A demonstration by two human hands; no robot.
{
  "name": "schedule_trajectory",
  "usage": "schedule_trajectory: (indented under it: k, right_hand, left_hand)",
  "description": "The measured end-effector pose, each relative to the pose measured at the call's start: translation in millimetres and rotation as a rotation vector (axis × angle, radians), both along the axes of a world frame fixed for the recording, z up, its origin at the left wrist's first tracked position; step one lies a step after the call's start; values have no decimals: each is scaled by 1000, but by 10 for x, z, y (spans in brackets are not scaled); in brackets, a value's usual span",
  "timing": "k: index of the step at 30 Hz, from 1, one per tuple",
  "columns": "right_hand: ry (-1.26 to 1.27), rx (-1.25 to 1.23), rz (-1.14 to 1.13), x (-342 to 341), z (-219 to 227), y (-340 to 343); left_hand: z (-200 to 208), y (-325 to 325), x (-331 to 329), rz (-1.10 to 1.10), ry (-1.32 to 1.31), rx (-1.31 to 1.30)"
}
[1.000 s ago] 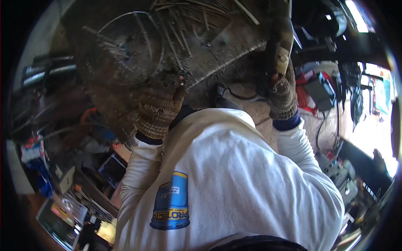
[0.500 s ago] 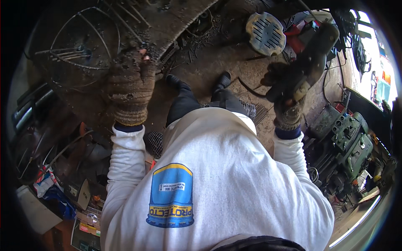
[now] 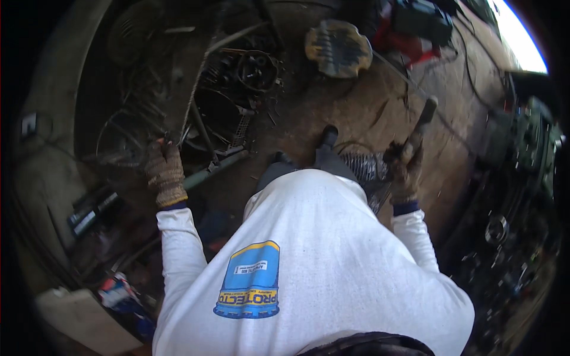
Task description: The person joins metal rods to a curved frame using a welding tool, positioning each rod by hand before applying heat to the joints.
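Note:
My right hand [image 3: 405,169], in a brown knitted glove, is closed around a dark welding electrode holder [image 3: 425,114]. A thin rod [image 3: 399,71] slants up and left from the holder's tip. On the left, my left hand [image 3: 166,172] wears a similar glove, with a bare fingertip showing through. Its fingers are curled at the edge of a dark metal work table [image 3: 193,98]; what they pinch is too blurred to make out. Beside that hand lies a round frame of bent wire [image 3: 119,142], with several thin rods near it.
A worn round-topped stool [image 3: 339,50] stands ahead on the brown floor, with red and dark green equipment [image 3: 423,24] beyond it. Metal scrap [image 3: 255,71] lies beside the table. Coiled wire [image 3: 365,166] sits by my feet. Green machinery [image 3: 537,136] stands at the right; cables cross the floor.
The view has swung, and the table and wire frame appear lower and farther away. My right hand has come down with the electrode holder; my left hand appears lower, still by the wire frame.

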State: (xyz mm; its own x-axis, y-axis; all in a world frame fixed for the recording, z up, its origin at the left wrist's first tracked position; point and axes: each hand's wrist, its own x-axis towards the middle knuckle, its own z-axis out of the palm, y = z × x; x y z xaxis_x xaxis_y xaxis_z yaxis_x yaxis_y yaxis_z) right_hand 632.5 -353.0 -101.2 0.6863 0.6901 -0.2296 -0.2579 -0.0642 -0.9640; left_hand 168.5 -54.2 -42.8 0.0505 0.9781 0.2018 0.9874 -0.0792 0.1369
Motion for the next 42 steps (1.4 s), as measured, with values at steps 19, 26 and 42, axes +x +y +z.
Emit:
schedule_trajectory:
  k: [19, 26, 42]
  right_hand:
    - [196, 9, -200, 357, -1720, -168]
    - [-398, -337, -543, 696, -2145, 184]
    - [-594, -691, -665, 1302, -2658, -536]
  left_hand:
    - [-4500, -383, 1253, -309, 337, -1353]
    - [-6666, 313, 1053, -48, 178, -1203]
    - [-8159, 845, 1375, 412, 159, -1003]
